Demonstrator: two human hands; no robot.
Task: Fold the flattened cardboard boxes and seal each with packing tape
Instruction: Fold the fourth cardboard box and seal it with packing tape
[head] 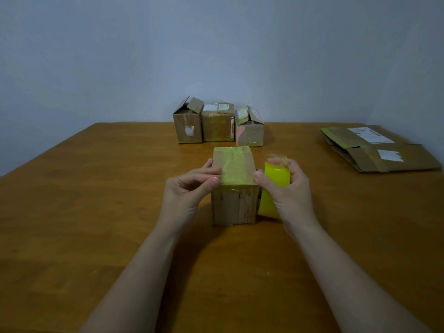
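Resting upright on the wooden table (pixel 96 212), a small cardboard box (pixel 234 205) sits between both hands. The left hand (pixel 186 188) pinches its taped top edge with thumb and fingertips together; the right hand (pixel 286 188) is clamped around a yellow tape roll (pixel 274 179) touching the box's right side. Farther back stand three folded boxes (pixel 217 123), and flattened boxes (pixel 374 150) lie at far right.
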